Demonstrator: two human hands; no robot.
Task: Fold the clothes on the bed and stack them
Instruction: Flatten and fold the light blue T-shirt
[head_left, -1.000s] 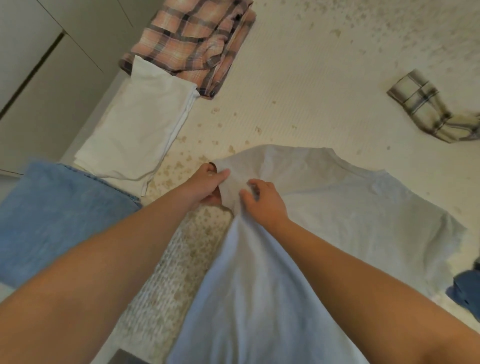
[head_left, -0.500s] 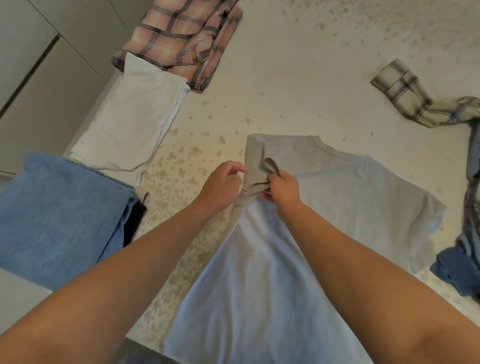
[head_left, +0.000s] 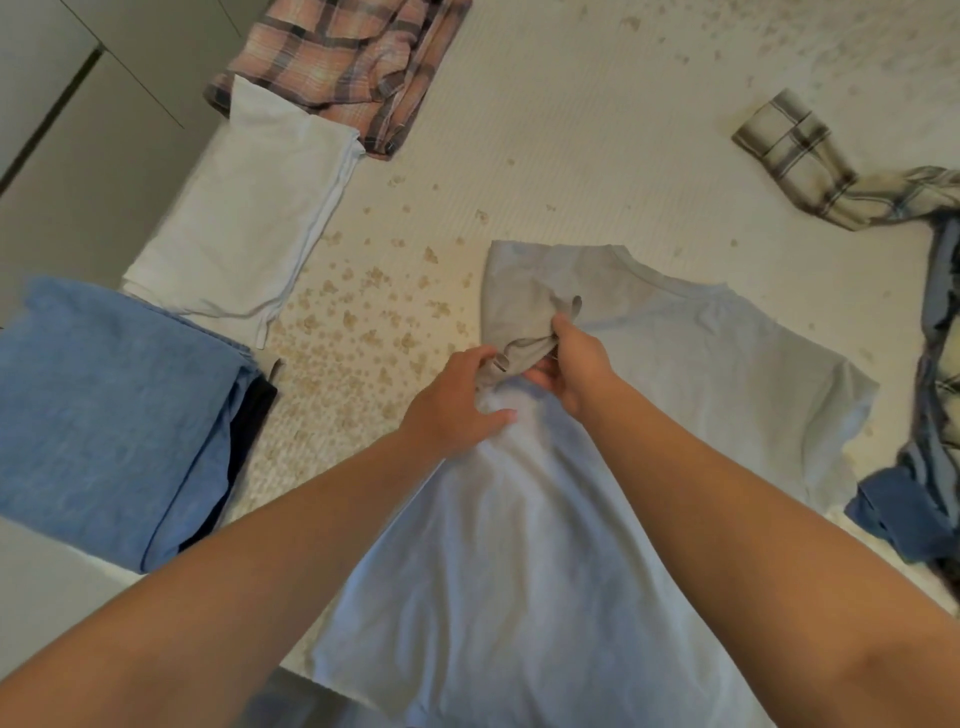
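Hands on the pale blue T-shirt, spread flat on the bed. I see the left hand and right hand both pinching its turned-in left sleeve. Step: sleeve fold. Next I'd flatten it, then fold the other side. Beyond: folded blue stack, white stack, pink plaid shirt. Unfolded plaid shirt lies right, apart from the fold.

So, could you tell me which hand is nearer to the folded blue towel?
Left. The left hand grips the pale T-shirt on the side toward the blue towel; the right hand grips it farther away.
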